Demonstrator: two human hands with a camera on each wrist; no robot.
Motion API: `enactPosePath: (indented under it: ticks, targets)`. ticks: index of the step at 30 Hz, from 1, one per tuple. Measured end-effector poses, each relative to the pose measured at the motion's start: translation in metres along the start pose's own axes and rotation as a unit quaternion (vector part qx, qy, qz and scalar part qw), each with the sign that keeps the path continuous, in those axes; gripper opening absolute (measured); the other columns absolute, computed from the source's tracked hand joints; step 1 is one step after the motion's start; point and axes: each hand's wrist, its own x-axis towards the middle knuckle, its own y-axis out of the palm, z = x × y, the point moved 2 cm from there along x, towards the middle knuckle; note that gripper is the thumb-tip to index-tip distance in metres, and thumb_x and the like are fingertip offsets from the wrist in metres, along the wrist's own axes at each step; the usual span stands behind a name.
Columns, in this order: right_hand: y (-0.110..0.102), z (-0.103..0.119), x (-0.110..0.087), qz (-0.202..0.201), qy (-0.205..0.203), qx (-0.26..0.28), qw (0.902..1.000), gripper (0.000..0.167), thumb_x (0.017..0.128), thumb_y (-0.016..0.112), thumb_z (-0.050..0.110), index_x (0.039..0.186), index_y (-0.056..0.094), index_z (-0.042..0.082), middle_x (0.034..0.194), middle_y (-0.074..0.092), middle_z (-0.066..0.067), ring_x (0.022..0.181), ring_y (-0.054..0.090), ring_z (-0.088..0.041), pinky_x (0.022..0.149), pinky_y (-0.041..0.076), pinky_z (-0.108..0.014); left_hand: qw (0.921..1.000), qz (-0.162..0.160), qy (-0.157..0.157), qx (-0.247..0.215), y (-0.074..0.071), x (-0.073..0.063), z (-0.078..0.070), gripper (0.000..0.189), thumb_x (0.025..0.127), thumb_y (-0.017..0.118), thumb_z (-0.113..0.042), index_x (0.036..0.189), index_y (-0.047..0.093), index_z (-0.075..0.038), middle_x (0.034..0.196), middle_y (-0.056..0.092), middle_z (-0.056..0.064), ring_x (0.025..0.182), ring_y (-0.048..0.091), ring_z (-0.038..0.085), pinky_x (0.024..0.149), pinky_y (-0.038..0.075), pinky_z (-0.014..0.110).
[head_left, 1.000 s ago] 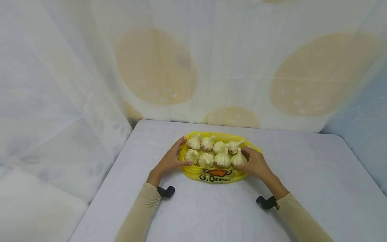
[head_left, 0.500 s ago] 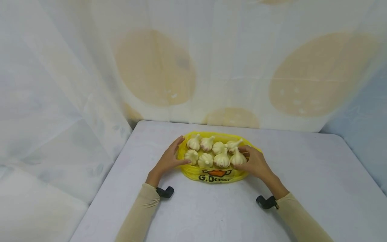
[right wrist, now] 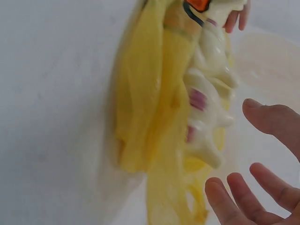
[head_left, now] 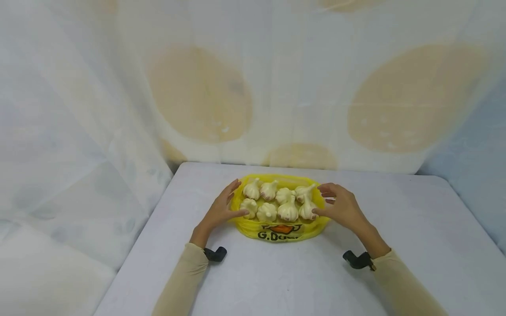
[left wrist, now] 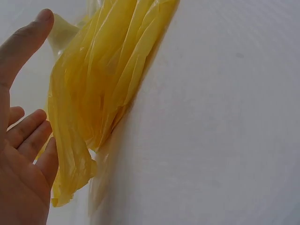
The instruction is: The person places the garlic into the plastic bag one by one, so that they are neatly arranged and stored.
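Several garlic bulbs (head_left: 288, 211) lie in two rows inside a yellow plastic bag (head_left: 272, 230) printed with an orange duck bill and black letters. At the bag's left end is my left hand (head_left: 219, 210), its thumb and fingers spread around the edge; the left wrist view shows the fingers beside the crumpled yellow plastic (left wrist: 103, 70), not gripping it. My right hand (head_left: 344, 208) is at the right end, its fingers spread and holding nothing. In the right wrist view those fingers (right wrist: 269, 119) are apart from the nearest bulb (right wrist: 204, 126).
The bag rests on a white table (head_left: 253, 281), towards its far edge. A pale curtain with tan round patches (head_left: 201, 92) hangs behind, and more cloth (head_left: 59, 175) hangs at the left. Each wrist wears a black camera (head_left: 357, 260).
My right hand has let go of the bulb at the right end and moved outward to the right, its fingers spreading. My left hand has hardly moved.
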Motion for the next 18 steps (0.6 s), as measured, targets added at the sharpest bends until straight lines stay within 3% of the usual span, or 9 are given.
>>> enactPosePath:
  ticks: [6, 15, 18]
  targets:
    - [-0.024, 0.004, 0.009, -0.042, -0.025, -0.018, 0.9987, 0.062, 0.077, 0.085, 0.025, 0.127, 0.057, 0.003, 0.121, 0.06, -0.021, 0.106, 0.062, -0.037, 0.084, 0.056, -0.047, 0.9997, -0.001, 0.023, 0.011, -0.007, 0.008, 0.001, 0.103, 0.077, 0.082, -0.042, 0.156, 0.017, -0.031, 0.156, 0.029, -0.006, 0.143, 0.027, 0.012, 0.116, 0.029, 0.038]
    - [-0.065, 0.008, 0.015, -0.127, -0.051, -0.048, 0.9894, 0.06, 0.077, 0.085, 0.028, 0.125, 0.058, 0.003, 0.115, 0.063, -0.014, 0.104, 0.062, -0.033, 0.083, 0.055, -0.049, 0.9987, 0.015, 0.033, 0.036, -0.019, 0.023, -0.013, 0.102, 0.079, 0.081, -0.04, 0.157, 0.017, -0.022, 0.158, 0.028, 0.001, 0.144, 0.026, 0.017, 0.116, 0.027, 0.038]
    - [-0.075, 0.012, 0.021, -0.152, -0.066, -0.061, 0.9843, 0.06, 0.078, 0.084, 0.026, 0.126, 0.058, 0.003, 0.116, 0.063, -0.014, 0.105, 0.061, -0.031, 0.083, 0.055, -0.051, 0.9962, 0.017, 0.025, 0.081, -0.026, 0.03, -0.017, 0.102, 0.079, 0.079, -0.045, 0.157, 0.016, -0.024, 0.158, 0.026, 0.0, 0.144, 0.025, 0.019, 0.116, 0.027, 0.043]
